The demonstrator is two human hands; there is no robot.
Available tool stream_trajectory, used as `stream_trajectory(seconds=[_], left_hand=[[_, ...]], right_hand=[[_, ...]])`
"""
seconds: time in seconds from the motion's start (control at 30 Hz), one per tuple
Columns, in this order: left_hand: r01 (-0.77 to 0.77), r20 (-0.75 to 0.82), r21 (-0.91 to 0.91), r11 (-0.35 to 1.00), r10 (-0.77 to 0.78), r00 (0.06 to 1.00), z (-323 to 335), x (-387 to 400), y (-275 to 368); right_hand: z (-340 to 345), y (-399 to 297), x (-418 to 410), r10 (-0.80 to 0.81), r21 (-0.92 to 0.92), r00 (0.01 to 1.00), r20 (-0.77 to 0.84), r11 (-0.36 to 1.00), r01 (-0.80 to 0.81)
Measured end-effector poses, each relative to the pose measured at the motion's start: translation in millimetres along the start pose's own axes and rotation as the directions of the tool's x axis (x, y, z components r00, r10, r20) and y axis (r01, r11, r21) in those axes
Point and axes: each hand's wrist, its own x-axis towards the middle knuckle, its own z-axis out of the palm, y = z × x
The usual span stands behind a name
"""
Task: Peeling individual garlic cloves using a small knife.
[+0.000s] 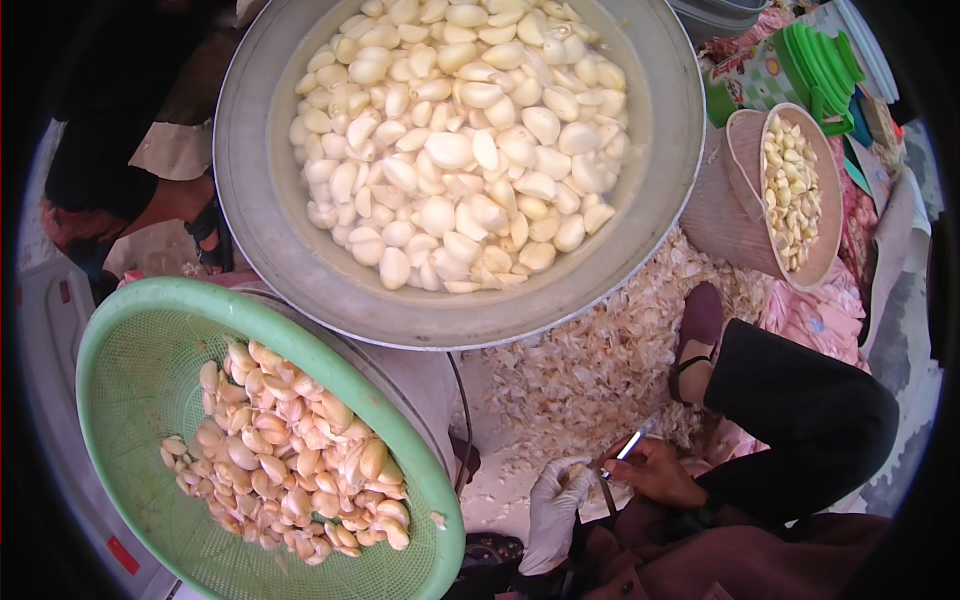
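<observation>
My left hand wears a white glove and pinches a garlic clove, partly hidden by the fingers. Beside it, my bare right hand grips a small knife, its blade angled up and away. Left of both hands, a tilted green mesh basket holds a heap of unpeeled garlic cloves. Beyond the hands stands a wide metal basin with peeled cloves in water. Dry garlic skins cover the ground between the basin and my hands.
A tilted tan bucket at the right holds cloves. Behind it lies a green plastic jug. Pink cloth spreads near my shoe. At the upper left, another person's foot is beside the basin.
</observation>
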Motion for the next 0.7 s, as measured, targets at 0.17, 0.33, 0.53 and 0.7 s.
stream_trajectory(seconds=[0.17,0.33,0.53,0.7], left_hand=[[0.023,0.057,-0.024,0.999,-0.021,0.998,-2.6,-5.1,-12.2],[-0.019,0.084,-0.109,0.994,0.028,0.996,-3.1,-15.4,-17.1],[-0.014,0.077,-0.186,0.982,0.029,0.997,-0.4,-30.2,-32.0],[-0.125,0.162,-0.137,0.983,0.147,0.976,3.8,-46.7,-48.7]], right_hand=[[1.8,6.7,-3.8,-0.041,0.003,0.999,0.021,0.999,0.041],[-0.1,20.5,-10.2,-0.073,-0.045,0.997,0.021,0.996,0.073],[8.0,9.7,-28.8,-0.118,-0.238,0.991,0.064,0.963,0.130],[7.7,29.3,-49.7,-0.261,-0.210,0.959,0.112,0.937,0.280]])
